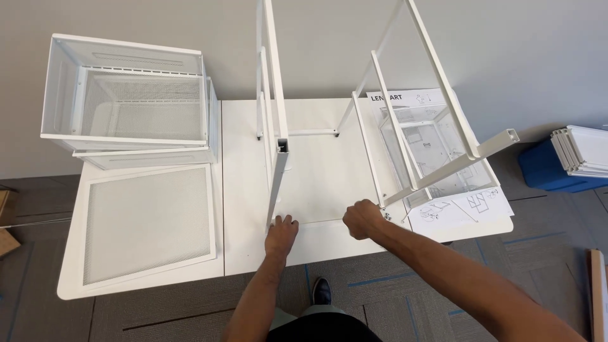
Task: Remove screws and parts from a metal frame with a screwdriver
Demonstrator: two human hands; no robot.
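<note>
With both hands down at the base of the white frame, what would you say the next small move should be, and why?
Probably pick up a screw. The left hand steadies the foot of one frame upright on the table; the right hand is fisted at the next foot, beside small loose hardware. What it holds is hidden.

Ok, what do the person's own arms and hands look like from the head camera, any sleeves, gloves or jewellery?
Both hands are bare: the left hand and the right hand show no gloves, rings or watch. Both forearms are uncovered as far as the picture's lower edge, with no sleeve in sight. No cables or markings show on them.
</note>
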